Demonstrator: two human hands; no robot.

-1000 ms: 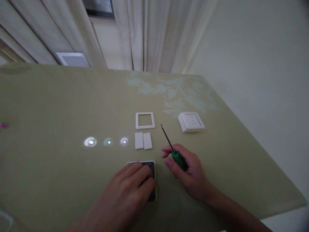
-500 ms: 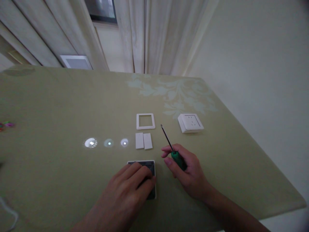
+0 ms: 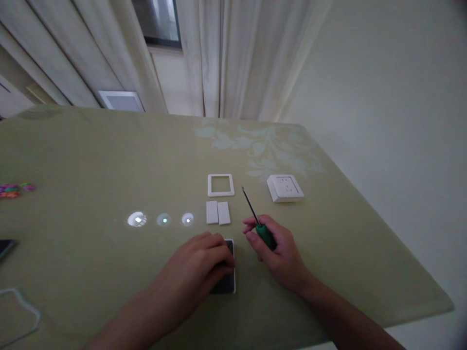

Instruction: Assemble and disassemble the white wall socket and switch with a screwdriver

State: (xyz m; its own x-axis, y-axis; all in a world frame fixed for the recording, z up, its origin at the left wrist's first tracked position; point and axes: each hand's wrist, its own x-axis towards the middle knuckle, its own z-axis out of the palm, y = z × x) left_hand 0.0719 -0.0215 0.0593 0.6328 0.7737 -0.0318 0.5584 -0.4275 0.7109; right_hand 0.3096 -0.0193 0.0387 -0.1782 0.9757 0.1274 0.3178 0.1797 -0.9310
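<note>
My right hand (image 3: pixel 282 255) is wrapped round the green handle of a screwdriver (image 3: pixel 265 236). Its metal shaft points up and away to the left, with the tip in the air. My left hand (image 3: pixel 202 262) lies over a dark square switch body (image 3: pixel 228 283) with a thin white rim, near the table's front. The fingers there are curled and pressed together; what is between them is hidden. Just beyond lie two white rocker plates (image 3: pixel 218 213) side by side. Behind those is a white square frame (image 3: pixel 221 193).
A white socket box (image 3: pixel 285 188) sits to the right on the green tablecloth (image 3: pixel 109 160). Small colourful bits (image 3: pixel 14 189), a dark flat object (image 3: pixel 5 247) and a white cord (image 3: pixel 32 311) lie at the left edge. A wall (image 3: pixel 394 121) borders the right side.
The left hand's fingers have drawn in and shifted over the switch body, covering more of its far edge. The right hand holds the screwdriver much as before. The view has shifted slightly.
</note>
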